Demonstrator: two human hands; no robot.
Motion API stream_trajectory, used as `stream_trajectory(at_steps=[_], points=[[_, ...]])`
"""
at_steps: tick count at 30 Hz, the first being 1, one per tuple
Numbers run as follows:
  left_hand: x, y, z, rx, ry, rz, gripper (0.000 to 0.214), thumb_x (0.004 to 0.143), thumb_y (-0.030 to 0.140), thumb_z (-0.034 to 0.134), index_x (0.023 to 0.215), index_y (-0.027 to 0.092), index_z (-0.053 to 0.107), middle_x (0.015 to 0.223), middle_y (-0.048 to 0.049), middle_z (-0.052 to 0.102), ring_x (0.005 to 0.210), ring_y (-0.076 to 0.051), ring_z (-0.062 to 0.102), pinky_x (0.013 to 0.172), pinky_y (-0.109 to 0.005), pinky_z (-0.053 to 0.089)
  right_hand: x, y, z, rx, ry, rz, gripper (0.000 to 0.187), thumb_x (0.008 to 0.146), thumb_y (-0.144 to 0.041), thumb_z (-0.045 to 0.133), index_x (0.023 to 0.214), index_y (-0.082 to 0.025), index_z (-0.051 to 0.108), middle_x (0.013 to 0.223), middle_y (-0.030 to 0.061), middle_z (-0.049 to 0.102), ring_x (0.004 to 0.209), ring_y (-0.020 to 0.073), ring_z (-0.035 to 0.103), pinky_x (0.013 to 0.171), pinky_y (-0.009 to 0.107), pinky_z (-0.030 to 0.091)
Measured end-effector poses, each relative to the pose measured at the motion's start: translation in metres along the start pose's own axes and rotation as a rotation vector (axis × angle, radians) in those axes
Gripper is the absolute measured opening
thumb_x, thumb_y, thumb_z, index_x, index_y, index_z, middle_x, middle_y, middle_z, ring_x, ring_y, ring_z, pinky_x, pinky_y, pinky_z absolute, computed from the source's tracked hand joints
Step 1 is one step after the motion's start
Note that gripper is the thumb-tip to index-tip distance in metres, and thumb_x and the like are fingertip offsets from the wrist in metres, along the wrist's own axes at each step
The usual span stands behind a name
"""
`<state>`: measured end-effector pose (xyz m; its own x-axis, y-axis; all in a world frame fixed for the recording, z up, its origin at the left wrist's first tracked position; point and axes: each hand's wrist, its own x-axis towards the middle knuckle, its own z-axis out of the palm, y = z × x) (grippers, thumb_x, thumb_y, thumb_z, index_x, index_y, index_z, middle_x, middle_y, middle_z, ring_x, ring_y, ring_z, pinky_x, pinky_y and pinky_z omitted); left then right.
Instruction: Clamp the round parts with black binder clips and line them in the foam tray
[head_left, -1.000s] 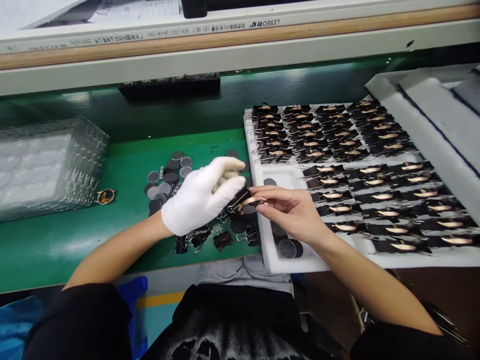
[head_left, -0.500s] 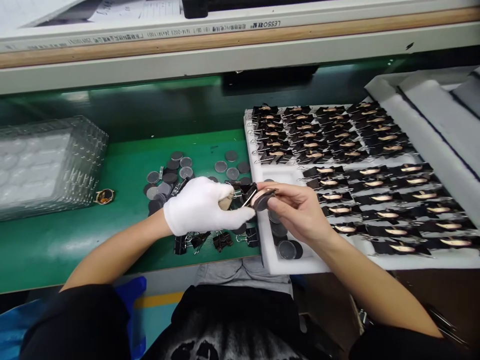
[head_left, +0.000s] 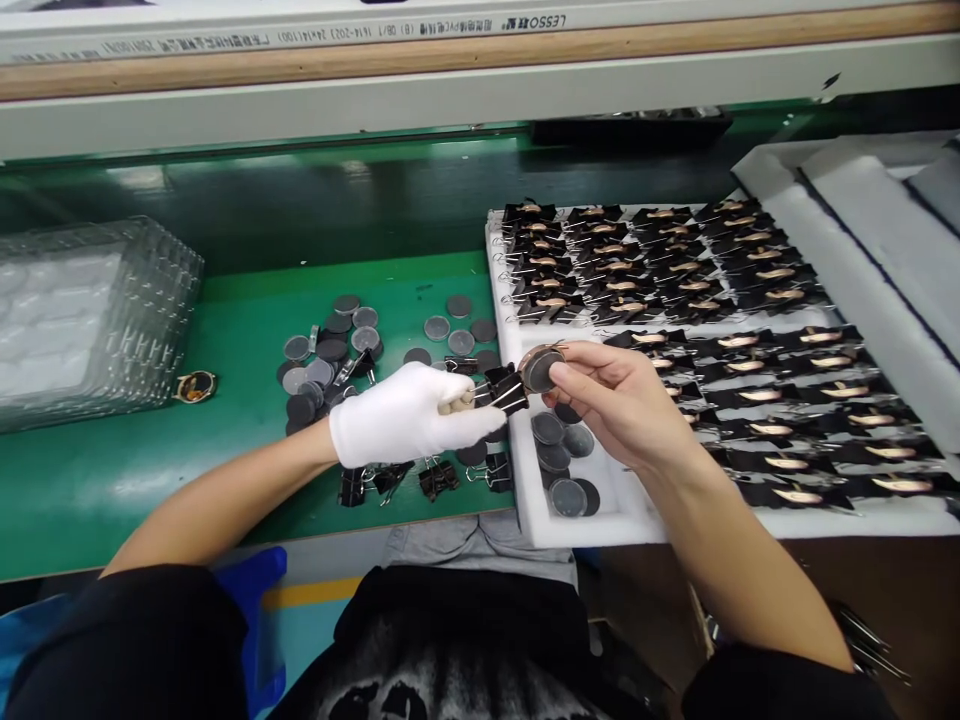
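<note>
My left hand [head_left: 405, 415], in a white glove, is closed around a black binder clip [head_left: 504, 387] and squeezes its wire handles. The bare fingers of my right hand [head_left: 611, 395] pinch a round rose-gold ring with a grey disc in it [head_left: 538, 368], held right against the clip's jaws. Both hands meet above the left edge of a white foam tray [head_left: 525, 500]. Loose black binder clips [head_left: 435, 478] lie on the green mat just below my left hand.
Several grey discs [head_left: 330, 350] are scattered on the green mat [head_left: 150, 470]; more discs [head_left: 561, 460] lie in the tray's left pocket. Rows of clipped rings [head_left: 712, 290] fill the tray. Clear blister trays [head_left: 82, 320] are stacked at left, with a gold ring [head_left: 193, 385] beside them.
My left hand has shut on a clip and squeezed it. My right hand has turned the ring so that its flat face shows, and raised it to the clip's jaws. The camera tilted slightly.
</note>
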<state>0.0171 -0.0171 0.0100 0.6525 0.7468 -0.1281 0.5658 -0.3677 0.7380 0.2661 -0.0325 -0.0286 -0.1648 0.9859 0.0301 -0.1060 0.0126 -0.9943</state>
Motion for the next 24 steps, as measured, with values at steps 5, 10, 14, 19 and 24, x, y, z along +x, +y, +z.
stream_trajectory(at_steps=[5, 10, 14, 19, 24], points=[[0.0000, 0.0007, 0.0006, -0.065, -0.006, -0.011, 0.053, 0.095, 0.058, 0.055, 0.062, 0.020, 0.036, 0.058, 0.0061, 0.036, 0.054, -0.008, 0.031, 0.054, -0.026, 0.027, -0.0010, 0.0003, -0.0009, -0.027, -0.003, -0.003, 0.026, 0.079, -0.043, 0.089, 0.097, -0.024, 0.084, 0.085, 0.0041, 0.080, 0.066, 0.0152, 0.068, 0.060, 0.028, 0.058], [0.0000, 0.0005, 0.0014, -0.052, -0.004, -0.008, 0.054, 0.095, 0.058, 0.055, 0.061, 0.020, 0.036, 0.057, 0.0061, 0.037, 0.054, -0.007, 0.031, 0.054, -0.026, 0.026, -0.0025, 0.0012, 0.0030, -0.103, 0.014, -0.047, 0.022, 0.082, -0.041, 0.087, 0.098, -0.025, 0.085, 0.083, 0.0037, 0.080, 0.071, 0.0183, 0.073, 0.063, 0.030, 0.061], [0.0003, 0.0014, 0.0003, -0.052, -0.026, -0.019, 0.054, 0.096, 0.058, 0.053, 0.061, 0.020, 0.038, 0.056, 0.0060, 0.037, 0.053, -0.007, 0.031, 0.053, -0.026, 0.026, -0.0041, 0.0004, 0.0063, -0.143, 0.040, -0.074, 0.019, 0.083, -0.040, 0.087, 0.096, -0.027, 0.085, 0.082, 0.0031, 0.080, 0.075, 0.0212, 0.076, 0.071, 0.035, 0.067], [0.0003, 0.0030, -0.0019, -0.035, -0.057, -0.041, 0.055, 0.096, 0.057, 0.054, 0.059, 0.020, 0.038, 0.055, 0.0059, 0.037, 0.052, -0.007, 0.032, 0.053, -0.026, 0.026, -0.0041, 0.0027, 0.0067, -0.167, 0.002, -0.119, 0.021, 0.084, -0.040, 0.085, 0.101, -0.028, 0.085, 0.089, 0.0040, 0.082, 0.080, 0.0221, 0.078, 0.073, 0.036, 0.068], [0.0004, 0.0030, 0.0006, 0.000, -0.013, -0.033, 0.053, 0.096, 0.058, 0.053, 0.061, 0.020, 0.039, 0.055, 0.0059, 0.039, 0.052, -0.008, 0.034, 0.053, -0.026, 0.027, -0.0020, 0.0086, 0.0060, -0.126, -0.011, -0.072, 0.024, 0.085, -0.042, 0.084, 0.104, -0.027, 0.084, 0.092, 0.0041, 0.082, 0.086, 0.0243, 0.078, 0.077, 0.038, 0.068]])
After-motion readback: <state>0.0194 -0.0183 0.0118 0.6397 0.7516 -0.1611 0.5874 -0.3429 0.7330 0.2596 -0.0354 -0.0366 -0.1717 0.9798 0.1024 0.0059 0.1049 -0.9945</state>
